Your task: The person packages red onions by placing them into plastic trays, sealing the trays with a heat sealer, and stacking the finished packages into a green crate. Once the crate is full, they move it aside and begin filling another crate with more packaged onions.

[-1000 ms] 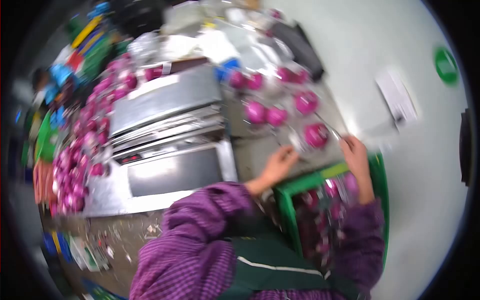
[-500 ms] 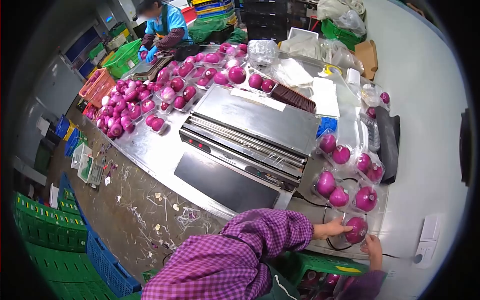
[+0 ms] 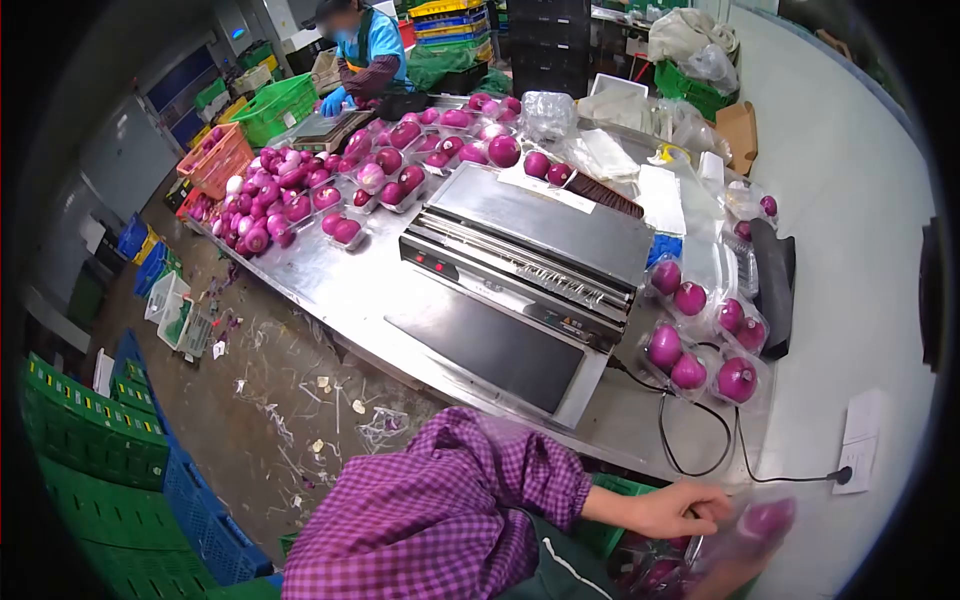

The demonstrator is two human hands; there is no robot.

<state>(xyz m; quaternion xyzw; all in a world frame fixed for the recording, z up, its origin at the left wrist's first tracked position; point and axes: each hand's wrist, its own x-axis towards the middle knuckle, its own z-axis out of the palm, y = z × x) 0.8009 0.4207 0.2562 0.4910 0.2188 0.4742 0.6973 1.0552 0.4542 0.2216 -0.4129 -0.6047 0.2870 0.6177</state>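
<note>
— Onion pack: blurred purple, wrapped in clear film, low at near right, just off the near edge of the steel table, above the green crate.

— Held by which hand?

— Right hand, it seems, smeared by motion under the pack; grip impossible to tell. Left hand reaching in from the checked purple sleeve, fingers curled loosely, tips just beside the pack; touching or not, cannot tell.

— On the table?

— Wrapping machine at the centre, black plate toward the near side. To its right, 6 wrapped onions in trays, with a black cable looping toward a wall socket. Far left, a heap of loose and trayed onions.

— Anyone else?

— 1 co-worker in a blue top at the far end, blue-gloved hands at a scale. Green and blue crates stacked on the near left floor, scraps strewn between.
</note>
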